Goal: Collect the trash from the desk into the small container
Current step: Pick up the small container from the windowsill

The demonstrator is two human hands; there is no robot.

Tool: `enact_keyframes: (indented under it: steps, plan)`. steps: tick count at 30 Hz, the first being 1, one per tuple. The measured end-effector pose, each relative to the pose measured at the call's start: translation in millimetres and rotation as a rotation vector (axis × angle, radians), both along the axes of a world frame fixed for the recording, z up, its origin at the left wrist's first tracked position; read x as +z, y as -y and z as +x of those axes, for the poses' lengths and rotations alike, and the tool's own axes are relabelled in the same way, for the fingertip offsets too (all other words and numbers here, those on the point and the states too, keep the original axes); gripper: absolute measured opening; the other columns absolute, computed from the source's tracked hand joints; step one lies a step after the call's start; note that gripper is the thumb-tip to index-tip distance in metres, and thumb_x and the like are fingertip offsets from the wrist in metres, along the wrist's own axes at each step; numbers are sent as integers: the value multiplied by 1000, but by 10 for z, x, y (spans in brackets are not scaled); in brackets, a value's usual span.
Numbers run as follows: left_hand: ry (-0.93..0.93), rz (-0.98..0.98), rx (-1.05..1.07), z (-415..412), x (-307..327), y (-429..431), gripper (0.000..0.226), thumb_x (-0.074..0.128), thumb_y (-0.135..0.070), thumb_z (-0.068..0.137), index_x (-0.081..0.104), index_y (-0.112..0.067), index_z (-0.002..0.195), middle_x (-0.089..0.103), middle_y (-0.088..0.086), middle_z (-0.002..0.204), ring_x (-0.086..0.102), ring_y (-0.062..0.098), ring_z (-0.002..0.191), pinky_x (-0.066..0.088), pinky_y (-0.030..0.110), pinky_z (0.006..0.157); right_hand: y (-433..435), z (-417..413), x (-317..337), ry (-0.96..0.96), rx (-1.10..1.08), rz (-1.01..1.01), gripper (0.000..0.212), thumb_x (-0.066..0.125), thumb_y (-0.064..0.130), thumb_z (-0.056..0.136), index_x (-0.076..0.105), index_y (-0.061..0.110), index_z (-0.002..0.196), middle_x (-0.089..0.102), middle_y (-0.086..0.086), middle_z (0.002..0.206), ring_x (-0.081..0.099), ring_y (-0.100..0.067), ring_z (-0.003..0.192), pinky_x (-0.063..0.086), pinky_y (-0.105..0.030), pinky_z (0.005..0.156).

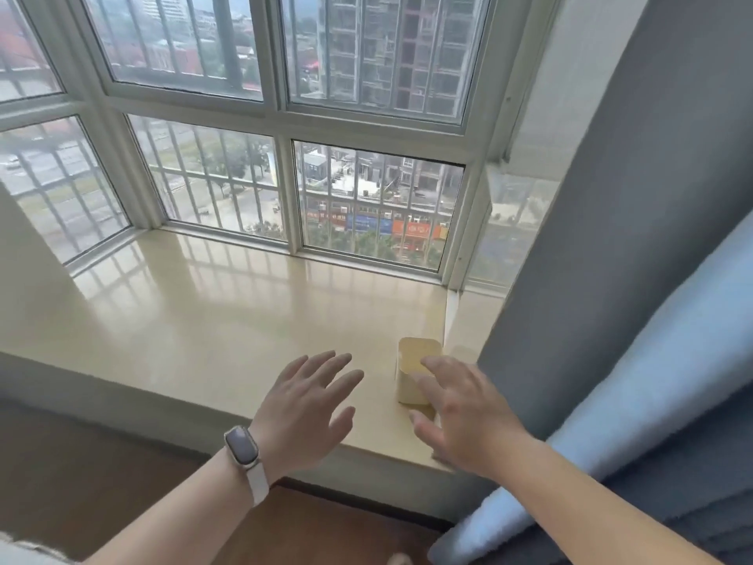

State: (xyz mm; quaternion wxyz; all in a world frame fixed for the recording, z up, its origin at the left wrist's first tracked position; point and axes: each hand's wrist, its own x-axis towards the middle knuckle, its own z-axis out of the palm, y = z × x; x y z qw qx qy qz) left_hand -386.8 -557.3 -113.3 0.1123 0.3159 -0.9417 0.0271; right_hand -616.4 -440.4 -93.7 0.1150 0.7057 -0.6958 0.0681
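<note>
Neither grip is holding anything: both hands are spreading wide, fingers splayed, palms facing down. The right hand (460, 418) is hovering at the small container (417, 371), its fingertips overlapping the container's near rim and open top, though whether they are touching it cannot be told. The left hand (307, 405) is hanging just beside it on the left, apart from the container, and is wearing a smartwatch (242, 447) with a pale strap at the wrist.

The container is a pale yellow, rounded-square tub standing upright near the front right corner of the beige window ledge (203, 328). Its mouth is facing up; the part of the inside that shows is looking plain yellow, and the right fingers are hiding the rest.

At the right, a grey curtain (619, 222) is hanging down past the ledge, with a light blue fabric (611, 426) lying along its lower edge. Beyond the glossy ledge, a white-framed bay window (285, 128) with bars is looking out over streets and buildings far below.
</note>
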Motion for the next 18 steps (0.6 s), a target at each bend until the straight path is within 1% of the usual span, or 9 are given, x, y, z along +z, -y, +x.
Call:
enact_keyframes:
  steps: [2,3,4,5,7,9,13,18]
  plan:
    - [9,11,19,-74,-47,159,45,47,-46,86,59,-28,126,67,1,134,64,26,123,42,42,107,195,-107,-73,48,26,54,50,42,53,84,62,22,118,62,-5,127,60,-26,117,49,-42,95]
    - [13,11,35,-111,-67,242,46,47,-46,86,59,-27,126,66,1,134,64,26,123,45,43,106,303,-156,-99,81,36,90,52,41,53,86,60,21,123,58,-6,132,56,-27,122,47,-44,99]
    - [14,17,53,-145,-83,324,46,46,-46,86,60,-27,126,66,1,135,63,26,123,47,44,104,414,-208,-137,88,49,94,53,41,52,86,59,20,124,57,-7,133,55,-28,122,46,-45,100]
    - [9,27,69,-179,-95,405,46,47,-45,86,61,-27,126,66,2,135,63,27,124,47,44,105,527,-259,-181,78,65,78,52,42,52,86,60,19,122,59,-7,131,58,-29,119,48,-44,97]
    - [-1,34,96,-258,-110,573,46,47,-45,87,62,-26,126,65,2,136,62,28,124,37,41,108,770,-362,-230,62,88,71,50,44,53,85,61,20,119,63,-6,126,63,-28,113,53,-42,92]
    - [4,21,120,-345,-116,752,46,47,-45,88,62,-26,126,65,3,136,63,29,124,29,39,107,1014,-477,-242,54,113,54,50,43,53,85,61,21,119,64,-5,125,63,-28,114,53,-42,93]
    - [20,25,164,-537,-61,1042,47,46,-47,89,63,-26,128,64,1,139,61,29,127,26,38,108,1408,-645,-231,42,146,12,51,43,54,85,64,21,118,64,-6,126,62,-29,114,51,-42,94]
    - [28,37,197,-670,3,1207,48,47,-49,91,61,-27,131,62,1,141,58,28,130,25,37,110,1698,-753,-194,76,183,4,53,44,54,85,65,19,118,64,-9,126,62,-31,114,52,-42,93]
